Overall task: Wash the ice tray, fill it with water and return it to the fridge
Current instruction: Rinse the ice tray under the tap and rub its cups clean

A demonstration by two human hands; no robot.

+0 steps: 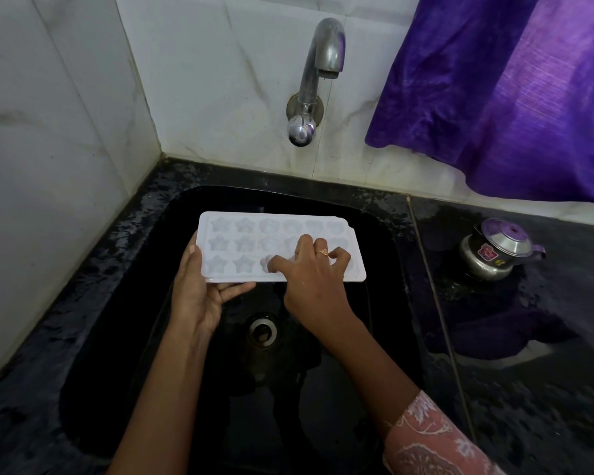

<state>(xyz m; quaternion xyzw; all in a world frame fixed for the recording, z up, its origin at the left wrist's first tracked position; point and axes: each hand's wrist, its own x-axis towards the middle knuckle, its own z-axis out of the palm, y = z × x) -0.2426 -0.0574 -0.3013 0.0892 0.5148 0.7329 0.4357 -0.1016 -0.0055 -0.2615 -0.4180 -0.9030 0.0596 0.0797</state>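
A white ice tray (244, 241) with star-shaped and rounded moulds is held level over the black sink (374, 303). My left hand (199, 293) grips its near left corner, thumb on the left edge and fingers underneath. My right hand (314, 275) rests on top of the tray's right half, its fingers curled and pressing into the moulds; a gold ring shows on one finger. The steel tap (318, 77) juts from the wall above the tray, and no water runs from it.
The sink drain (263, 330) lies below the tray. Wet black stone counter (528, 389) surrounds the sink. A small steel kettle with a purple lid (498, 248) stands on the counter at right. A purple curtain (511, 97) hangs at top right. White tiled walls close the left and back.
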